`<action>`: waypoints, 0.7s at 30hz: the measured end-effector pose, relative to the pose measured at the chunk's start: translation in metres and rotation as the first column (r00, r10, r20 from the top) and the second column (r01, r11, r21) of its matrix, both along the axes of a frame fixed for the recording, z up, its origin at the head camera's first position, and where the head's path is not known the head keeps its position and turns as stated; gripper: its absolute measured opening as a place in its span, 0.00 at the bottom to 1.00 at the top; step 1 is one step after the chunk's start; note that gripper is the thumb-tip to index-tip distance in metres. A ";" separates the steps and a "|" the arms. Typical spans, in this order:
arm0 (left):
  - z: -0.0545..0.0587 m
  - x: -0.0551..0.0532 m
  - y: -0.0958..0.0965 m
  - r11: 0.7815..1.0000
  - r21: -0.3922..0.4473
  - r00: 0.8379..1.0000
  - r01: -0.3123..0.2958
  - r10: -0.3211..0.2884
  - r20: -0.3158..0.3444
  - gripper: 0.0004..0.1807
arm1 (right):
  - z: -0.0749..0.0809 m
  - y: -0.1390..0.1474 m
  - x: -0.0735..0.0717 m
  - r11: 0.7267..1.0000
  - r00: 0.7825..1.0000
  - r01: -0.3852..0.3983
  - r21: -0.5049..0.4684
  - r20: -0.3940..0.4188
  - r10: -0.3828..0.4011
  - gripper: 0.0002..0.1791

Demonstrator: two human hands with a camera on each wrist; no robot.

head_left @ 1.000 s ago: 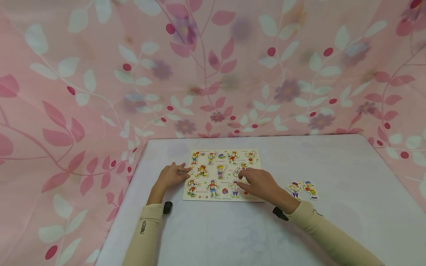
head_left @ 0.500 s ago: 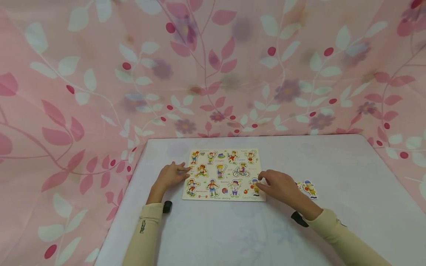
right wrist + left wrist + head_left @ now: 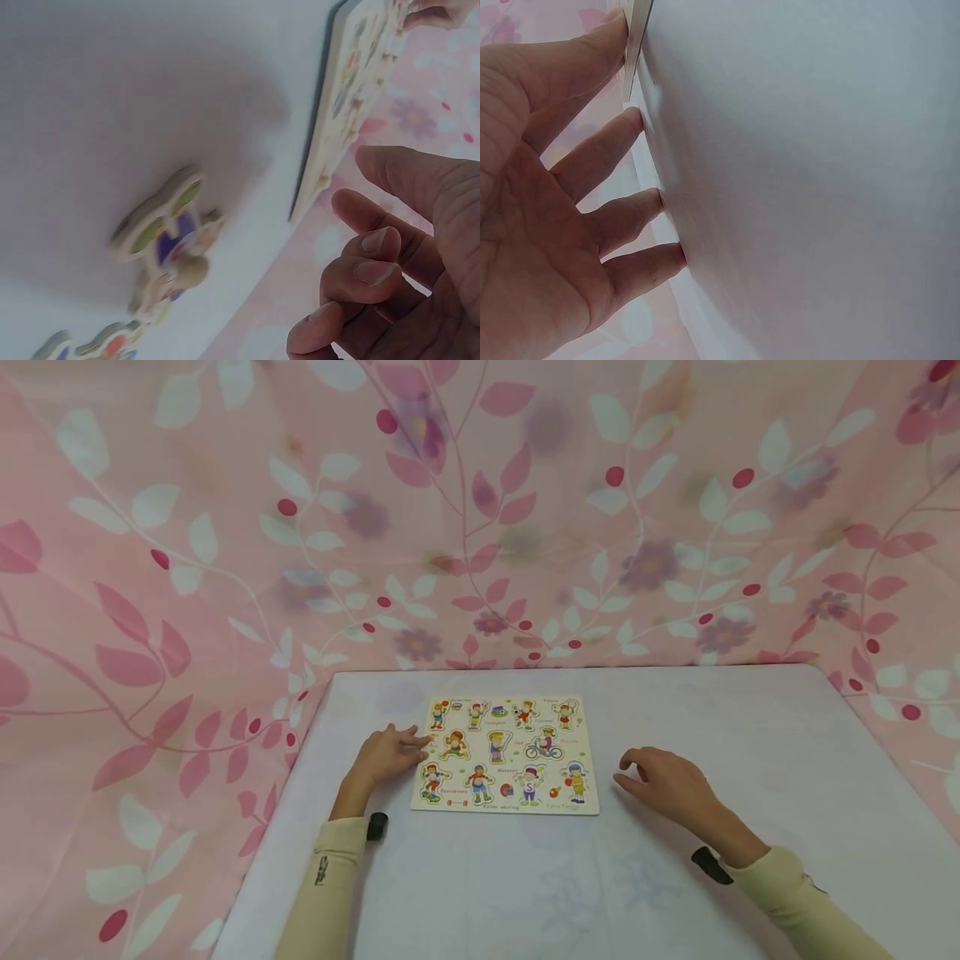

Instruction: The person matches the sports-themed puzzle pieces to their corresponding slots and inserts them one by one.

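A pegged puzzle board (image 3: 517, 777) with printed children playing sports lies flat on the table. My left hand (image 3: 386, 756) is at its left edge, fingers spread; in the left wrist view the thumb (image 3: 592, 56) touches the board's edge and other fingertips meet the tabletop. My right hand (image 3: 671, 785) is off to the board's right with loosely bent fingers and nothing held. In the right wrist view a loose knobbed puzzle piece (image 3: 169, 232) in purple and green lies beside that hand, with a second puzzle piece (image 3: 112, 341) partly cut off. Both are hidden by my hand in the head view.
A white cloth covers the table (image 3: 525, 885). Behind and to the left hangs a pink curtain (image 3: 480, 527) with leaves and flowers. Dark wrist cameras sit on both forearms, the right wrist camera (image 3: 711, 865) close above the cloth.
My right hand has moved right, off the board, uncovering the cyclist, baseball and table tennis figures. It now covers the loose pieces in the head view. The left hand stays put.
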State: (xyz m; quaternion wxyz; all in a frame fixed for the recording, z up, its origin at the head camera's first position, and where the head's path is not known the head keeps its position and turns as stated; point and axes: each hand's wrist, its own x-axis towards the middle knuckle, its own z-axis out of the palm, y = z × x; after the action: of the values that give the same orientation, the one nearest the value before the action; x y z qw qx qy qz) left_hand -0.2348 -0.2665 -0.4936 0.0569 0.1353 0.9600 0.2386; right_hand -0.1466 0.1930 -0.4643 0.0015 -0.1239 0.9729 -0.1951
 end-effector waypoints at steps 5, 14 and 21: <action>-0.001 -0.001 -0.001 1.000 -0.006 1.000 -0.007 0.007 0.006 0.19 | -0.005 0.013 0.003 1.000 0.999 0.024 0.016 0.044 -0.025 0.10; 0.002 0.001 0.000 1.000 -0.003 1.000 -0.012 0.012 0.016 0.19 | -0.011 0.036 0.010 0.999 0.999 0.032 -0.030 0.044 -0.031 0.08; 0.000 0.001 0.001 1.000 0.012 1.000 -0.003 0.003 -0.015 0.19 | -0.017 0.050 0.017 0.999 1.000 0.024 -0.044 0.018 -0.024 0.06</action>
State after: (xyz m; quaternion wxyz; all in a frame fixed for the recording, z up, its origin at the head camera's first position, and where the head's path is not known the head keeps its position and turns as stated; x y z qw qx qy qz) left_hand -0.2339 -0.2653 -0.4934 0.0484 0.1362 0.9591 0.2433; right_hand -0.1300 0.2428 -0.4818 0.0049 -0.1104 0.9697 -0.2178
